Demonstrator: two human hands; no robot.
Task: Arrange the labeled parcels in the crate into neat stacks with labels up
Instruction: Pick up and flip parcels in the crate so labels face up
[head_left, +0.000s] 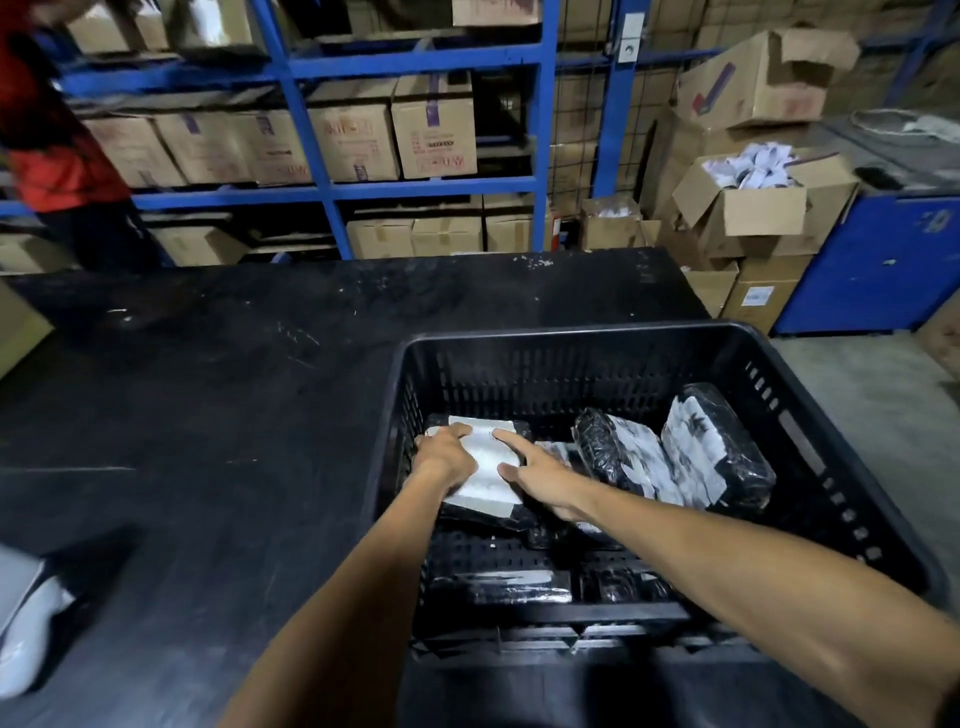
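Clearly only partway done. Far left of the black plastic crate (810, 364), perforated walls and slotted floor: one parcel (485, 470) lying flat, label up (white paper on glossy black wrap), apparently atop others in that corner, though the depth of the stack not readable. Left hand (447, 457) pressed flat on the label's left side, fingers spread and loosely curled over the far edge, not closed round anything. Right hand (540, 478) just beside it, open, index finger stretched along the label's right edge, palm resting on the wrap; steadying or squaring rather than gripping, by the look of it.

Further right, two more parcels (623, 457) and (717, 441) leaning on edge against each other, tilted, labels facing sideways and crumpled; these not yet stacked. Along the near wall, low down, a few flat bundles (504, 584) partly hidden by the rim, orientation hard to tell.

Materials: crinkly, shiny film, soft-cornered brick shapes, likely slippery against each other; paper labels matte and creased. Crate rigid, standing on a scuffed black table (208, 389).

Left to do, probably: tipping the leaning pair flat, labels up, and sorting the near-wall bundles.
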